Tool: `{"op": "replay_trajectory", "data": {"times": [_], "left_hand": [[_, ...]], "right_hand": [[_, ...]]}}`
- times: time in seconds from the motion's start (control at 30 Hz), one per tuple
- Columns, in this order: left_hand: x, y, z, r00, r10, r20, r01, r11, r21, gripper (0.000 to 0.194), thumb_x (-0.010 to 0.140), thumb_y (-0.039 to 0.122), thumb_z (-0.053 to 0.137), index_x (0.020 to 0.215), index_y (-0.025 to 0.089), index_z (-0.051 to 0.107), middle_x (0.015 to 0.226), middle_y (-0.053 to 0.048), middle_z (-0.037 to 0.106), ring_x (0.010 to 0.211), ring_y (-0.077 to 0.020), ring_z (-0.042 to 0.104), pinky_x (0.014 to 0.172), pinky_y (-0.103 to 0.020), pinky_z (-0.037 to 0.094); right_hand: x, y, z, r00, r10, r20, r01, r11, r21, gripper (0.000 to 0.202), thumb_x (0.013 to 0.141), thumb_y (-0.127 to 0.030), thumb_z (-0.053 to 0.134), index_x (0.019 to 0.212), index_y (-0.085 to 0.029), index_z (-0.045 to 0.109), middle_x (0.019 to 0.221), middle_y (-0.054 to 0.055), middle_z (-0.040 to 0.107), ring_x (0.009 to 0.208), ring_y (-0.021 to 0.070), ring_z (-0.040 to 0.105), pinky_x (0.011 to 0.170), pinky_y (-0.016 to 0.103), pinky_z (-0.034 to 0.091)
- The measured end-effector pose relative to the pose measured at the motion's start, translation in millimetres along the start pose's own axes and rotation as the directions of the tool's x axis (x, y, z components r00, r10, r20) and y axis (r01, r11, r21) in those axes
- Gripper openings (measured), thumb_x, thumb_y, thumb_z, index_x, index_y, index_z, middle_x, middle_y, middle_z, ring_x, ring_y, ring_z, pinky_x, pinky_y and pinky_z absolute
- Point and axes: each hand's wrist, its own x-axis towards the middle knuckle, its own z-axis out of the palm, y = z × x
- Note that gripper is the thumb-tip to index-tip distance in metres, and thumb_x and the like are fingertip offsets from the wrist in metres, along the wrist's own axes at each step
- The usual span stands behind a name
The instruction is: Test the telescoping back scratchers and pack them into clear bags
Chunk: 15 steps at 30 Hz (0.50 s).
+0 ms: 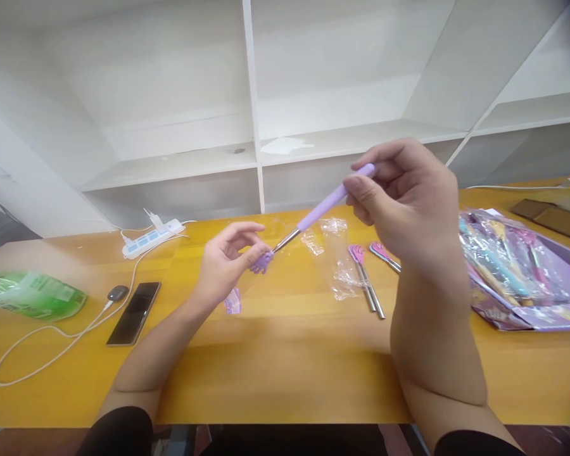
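Observation:
A purple telescopic back scratcher (323, 206) slants across the middle of the view, its handle up to the right and a short metal rod leading down left. Closed around the upper end of the handle is my right hand (403, 190). My left hand (232, 256) pinches the purple claw-shaped head (262, 261) at the other end, its fingers partly covering it. Beneath my left hand lies a small purple printed card (233, 301). Pink-headed scratcher parts with metal rods (368, 285) rest on the table below my right hand, beside clear plastic wrappers (335, 266).
On the right, a purple display box (546, 316) holds several wrapped scratchers. A black phone (133, 315), a white cable, a green bottle (35, 294) and a power strip (152, 239) occupy the left of the wooden table (285, 373). White shelving (254, 114) stands behind.

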Motion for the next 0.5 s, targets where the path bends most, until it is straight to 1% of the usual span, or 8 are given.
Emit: {"op": "replay_trajectory", "data": {"times": [0.03,0.13,0.17,0.23,0.33,0.43,0.5], "left_hand": [[-2.5,1.6,0.2,1.000,-0.017,0.019,0.018,1.000,-0.006,0.031,0.092,0.036,0.089,0.114,0.020,0.076,0.088,-0.004,0.077,0.079,-0.0182,0.079,0.064,-0.028,0.066],[-10.0,7.8,1.3,0.998,-0.034,0.044,0.035,0.999,-0.019,0.023,0.092,0.036,0.090,0.102,0.020,0.077,0.091,-0.004,0.079,0.077,-0.0180,0.080,0.066,-0.029,0.068],[-12.1,10.2,2.1,0.999,-0.029,0.043,0.030,0.999,-0.026,0.022,0.092,0.035,0.090,0.099,0.020,0.076,0.091,-0.004,0.079,0.076,-0.0177,0.080,0.068,-0.029,0.069],[-15.3,14.5,3.7,0.999,-0.019,0.034,0.021,0.999,-0.049,0.020,0.094,0.034,0.088,0.098,0.019,0.074,0.090,-0.003,0.080,0.078,-0.0179,0.081,0.072,-0.029,0.070],[-17.7,18.4,5.8,0.999,-0.024,0.023,0.026,0.995,-0.093,0.021,0.096,0.036,0.086,0.100,0.019,0.073,0.091,-0.003,0.080,0.082,-0.0201,0.083,0.077,-0.033,0.072],[-18.2,19.5,6.4,1.000,-0.022,0.016,0.024,0.993,-0.116,0.023,0.096,0.037,0.086,0.100,0.019,0.072,0.089,-0.003,0.080,0.081,-0.0200,0.083,0.083,-0.036,0.073],[-18.1,20.3,5.9,1.000,-0.010,0.012,0.011,0.991,-0.136,0.022,0.097,0.037,0.085,0.100,0.019,0.072,0.089,-0.003,0.080,0.083,-0.0208,0.083,0.084,-0.038,0.074]], "right_hand": [[-3.4,-4.4,8.7,0.999,-0.042,-0.018,0.042,0.999,-0.010,0.029,0.101,-0.058,0.073,0.112,-0.032,0.066,0.085,0.002,0.066,0.065,0.0177,0.060,0.054,0.037,0.049],[-15.3,-16.4,28.5,0.995,-0.103,0.008,0.104,0.987,-0.122,0.035,0.107,-0.059,0.062,0.132,-0.035,0.067,0.096,0.006,0.071,0.079,0.0232,0.069,0.066,0.042,0.060],[-18.9,-18.7,33.3,0.992,-0.124,0.006,0.123,0.980,-0.158,0.035,0.108,-0.057,0.062,0.134,-0.035,0.068,0.098,0.007,0.072,0.082,0.0239,0.071,0.070,0.042,0.062],[-24.5,-20.1,41.2,0.979,-0.204,-0.026,0.195,0.960,-0.202,0.030,0.108,-0.050,0.065,0.132,-0.033,0.071,0.098,0.006,0.073,0.083,0.0225,0.071,0.074,0.041,0.064],[-28.8,-17.2,50.2,0.928,-0.370,-0.041,0.353,0.909,-0.222,0.024,0.107,-0.035,0.069,0.130,-0.032,0.074,0.097,0.003,0.074,0.079,0.0184,0.069,0.073,0.036,0.064],[-30.5,-14.2,55.3,0.874,-0.485,0.026,0.476,0.845,-0.241,0.026,0.106,-0.024,0.071,0.130,-0.032,0.076,0.096,0.002,0.075,0.075,0.0152,0.067,0.068,0.032,0.060],[-31.3,-13.2,55.9,0.848,-0.524,0.079,0.526,0.815,-0.242,0.027,0.106,-0.020,0.070,0.129,-0.032,0.078,0.098,0.003,0.073,0.078,0.0148,0.067,0.067,0.031,0.058]]}}
